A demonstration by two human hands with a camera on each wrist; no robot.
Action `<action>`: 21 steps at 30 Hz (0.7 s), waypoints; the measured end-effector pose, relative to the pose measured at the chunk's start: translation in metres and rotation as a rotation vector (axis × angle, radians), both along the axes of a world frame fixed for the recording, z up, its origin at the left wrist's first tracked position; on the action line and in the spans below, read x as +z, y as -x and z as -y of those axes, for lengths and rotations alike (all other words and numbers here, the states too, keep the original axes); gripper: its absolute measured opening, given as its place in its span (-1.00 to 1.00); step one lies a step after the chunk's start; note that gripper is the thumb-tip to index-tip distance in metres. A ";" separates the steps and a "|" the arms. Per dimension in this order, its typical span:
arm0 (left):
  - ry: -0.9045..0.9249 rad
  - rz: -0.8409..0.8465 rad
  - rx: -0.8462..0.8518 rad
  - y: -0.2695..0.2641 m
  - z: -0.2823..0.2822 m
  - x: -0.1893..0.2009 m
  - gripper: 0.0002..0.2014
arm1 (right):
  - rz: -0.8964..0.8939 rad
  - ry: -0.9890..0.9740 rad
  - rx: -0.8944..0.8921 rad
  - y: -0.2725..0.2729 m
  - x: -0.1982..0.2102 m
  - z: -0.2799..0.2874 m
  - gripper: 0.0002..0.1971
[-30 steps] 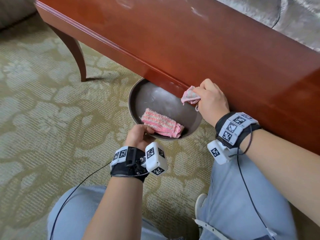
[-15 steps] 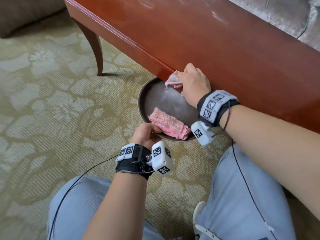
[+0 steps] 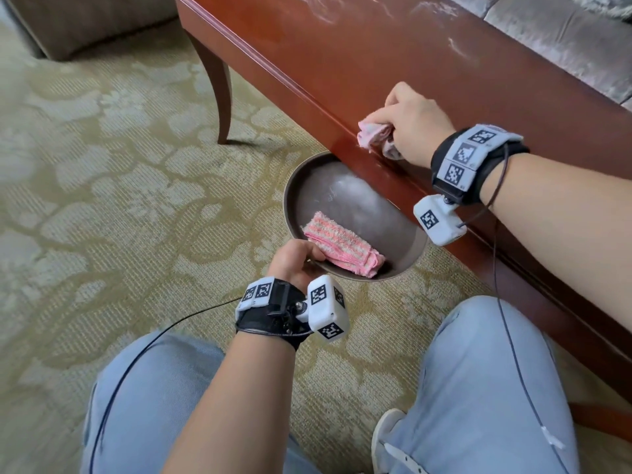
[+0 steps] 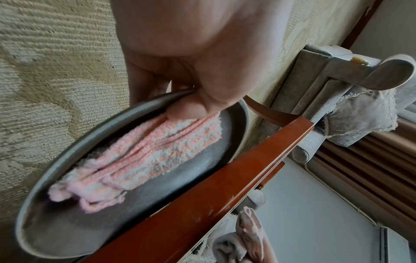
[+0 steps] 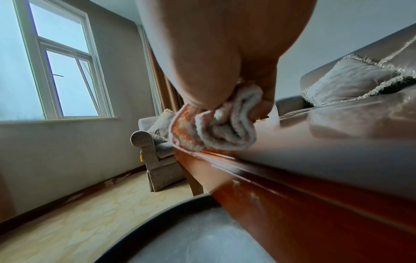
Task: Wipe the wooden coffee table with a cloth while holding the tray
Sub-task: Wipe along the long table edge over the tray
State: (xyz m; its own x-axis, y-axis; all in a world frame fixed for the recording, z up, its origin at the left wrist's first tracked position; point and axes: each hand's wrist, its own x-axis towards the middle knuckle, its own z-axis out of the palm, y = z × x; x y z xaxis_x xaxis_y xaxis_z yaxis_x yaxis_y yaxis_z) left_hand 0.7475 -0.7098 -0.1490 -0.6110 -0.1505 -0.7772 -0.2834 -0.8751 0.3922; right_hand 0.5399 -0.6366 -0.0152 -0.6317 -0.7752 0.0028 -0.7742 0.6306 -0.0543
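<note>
A glossy red-brown wooden coffee table [image 3: 393,59] runs across the upper right. My right hand [image 3: 407,123] grips a bunched pink cloth [image 3: 372,135] and holds it on the table's near edge; the right wrist view shows the cloth [image 5: 216,129] crumpled in the fingers on the tabletop rim. Below the edge, my left hand [image 3: 295,260] pinches the rim of a round dark tray [image 3: 301,186]. In the left wrist view the thumb [image 4: 193,108] lies over the tray's rim [image 4: 67,154]. A folded pink striped cloth [image 3: 342,246] lies in the tray, partly under the thumb.
White smears [image 3: 458,46] mark the tabletop further back. A curved table leg [image 3: 219,83] stands on the patterned carpet [image 3: 102,183]. A grey sofa [image 3: 564,39] lies beyond the table, an armchair [image 3: 85,22] at the upper left. My knees [image 3: 478,371] are close to the table.
My right hand has moved the bunched cloth up from the table's side face onto its top edge. The left hand keeps holding the tray under the edge.
</note>
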 end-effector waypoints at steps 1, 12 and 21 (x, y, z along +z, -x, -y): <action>0.000 -0.003 0.006 0.000 0.000 -0.001 -0.73 | 0.004 0.016 0.028 0.001 -0.004 0.002 -0.75; -0.011 -0.020 0.021 0.002 -0.001 -0.007 -0.75 | -0.037 -0.082 0.204 -0.004 -0.021 0.042 -0.66; 0.008 -0.019 0.015 0.004 0.001 -0.012 -0.74 | -0.061 -0.135 0.038 0.003 -0.051 0.049 -0.90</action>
State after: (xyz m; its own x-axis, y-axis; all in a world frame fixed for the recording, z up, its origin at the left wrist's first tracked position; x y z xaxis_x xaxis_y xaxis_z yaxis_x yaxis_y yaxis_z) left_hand 0.7430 -0.7112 -0.1607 -0.6230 -0.1657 -0.7645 -0.2630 -0.8760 0.4043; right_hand 0.5365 -0.6852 -0.0663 -0.6040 -0.7943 -0.0658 -0.7967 0.5994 0.0772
